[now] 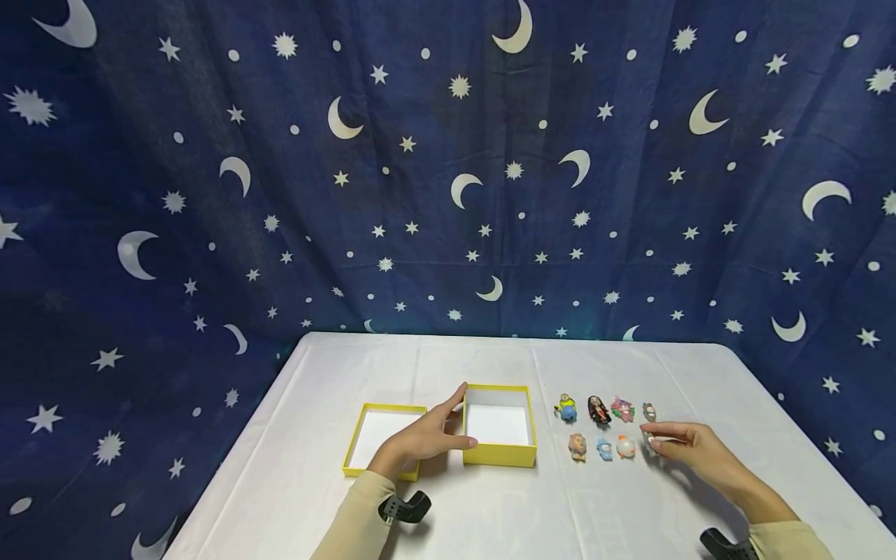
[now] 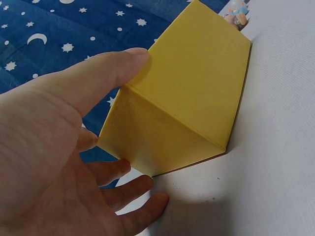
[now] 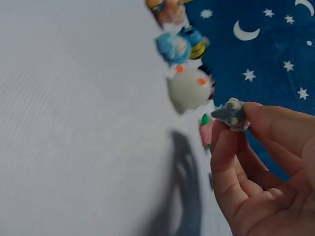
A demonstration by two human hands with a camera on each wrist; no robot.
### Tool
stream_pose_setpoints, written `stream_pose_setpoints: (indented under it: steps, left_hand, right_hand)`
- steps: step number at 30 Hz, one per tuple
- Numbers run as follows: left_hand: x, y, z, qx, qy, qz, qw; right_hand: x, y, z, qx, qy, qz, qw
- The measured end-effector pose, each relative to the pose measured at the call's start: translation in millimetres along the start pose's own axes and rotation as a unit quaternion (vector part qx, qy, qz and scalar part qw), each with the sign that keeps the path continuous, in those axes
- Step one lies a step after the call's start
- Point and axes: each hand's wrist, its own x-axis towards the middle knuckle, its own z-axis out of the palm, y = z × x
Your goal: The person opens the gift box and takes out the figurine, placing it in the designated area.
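My left hand (image 1: 423,437) rests against the left side of an open yellow box (image 1: 500,456) with a white inside. Its thumb touches the front corner and a finger reaches the back corner; in the left wrist view the lower fingers hang loosely beside the wall. A tiny grey figurine (image 3: 231,115) is pinched between the thumb and fingers of my right hand (image 1: 700,455), just over the cloth. Close by lie a white round figurine with orange parts (image 1: 626,446), another grey figurine (image 1: 649,411) and a pink and green one (image 1: 622,410).
Further left in the group are a yellow and blue figurine (image 1: 565,408), a dark-haired one (image 1: 598,411), a tan one (image 1: 577,447) and a light blue one (image 1: 605,449). A shallow yellow lid (image 1: 355,438) lies inside up, partly behind my left hand. White cloth (image 1: 504,513) covers the table.
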Motion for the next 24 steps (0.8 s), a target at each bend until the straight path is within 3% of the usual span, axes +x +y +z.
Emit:
stream_pose_setpoints:
  steps: [6, 9, 13, 24]
  left_hand:
    - [-0.3, -1.1, 0.9, -0.002, 0.000, -0.008, 1.0000]
    - [-1.3, -0.3, 1.4, -0.002, 0.004, -0.011, 0.9999]
    - [-2.2, 0.3, 1.6, 0.000, 0.005, -0.010, 0.9999]
    - [-1.0, 0.4, 1.4, -0.006, 0.007, -0.015, 0.9998]
  right_hand:
    - [-3.0, 7.4, -1.9, -0.035, -0.023, 0.027, 0.999]
    - [-3.4, 7.0, -2.2, -0.053, -0.016, 0.061, 0.997]
    - [-2.9, 5.7, -1.3, -0.077, 0.001, 0.077, 0.994]
    - [-0.9, 8.3, 1.2, -0.105, 0.030, 0.054, 0.993]
